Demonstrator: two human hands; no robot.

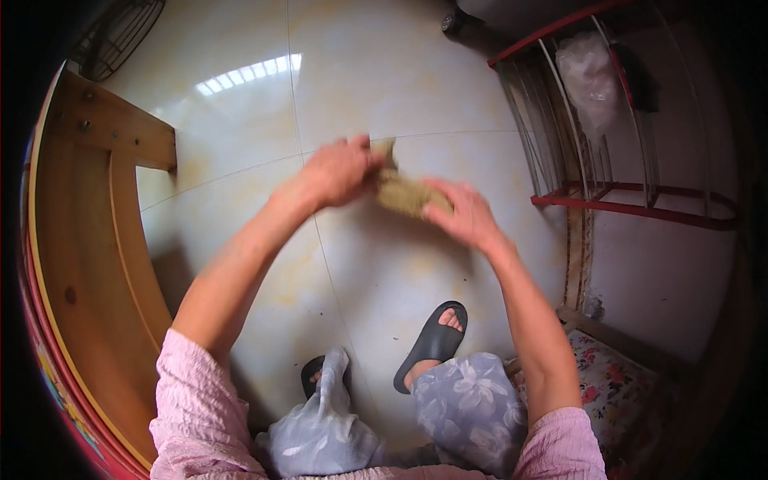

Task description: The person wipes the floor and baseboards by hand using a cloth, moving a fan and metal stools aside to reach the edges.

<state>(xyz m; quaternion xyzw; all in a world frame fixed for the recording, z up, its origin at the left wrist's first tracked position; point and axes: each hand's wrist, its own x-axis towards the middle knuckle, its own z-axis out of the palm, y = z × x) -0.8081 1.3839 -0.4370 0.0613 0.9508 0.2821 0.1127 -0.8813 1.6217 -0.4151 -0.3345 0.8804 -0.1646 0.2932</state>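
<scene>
Out in front of me, above the tiled floor, I hold a small olive-yellow cloth [404, 194] that looks soft and bunched up. Its exact kind cannot be made out. My left hand [344, 170] is closed around its left end, where a short piece sticks up past the fingers. At the other end, my right hand [464, 212] grips it between thumb and fingers. Both hands are slightly blurred, and the left fingertips are partly hidden.
A wooden bed frame [88, 200] runs along the left. On the right stands a rack [560, 200] with red rails, a clear plastic bag [590, 76] on it. Flower-patterned fabric [612, 384] lies at lower right. A dark slipper [436, 340] is on my foot.
</scene>
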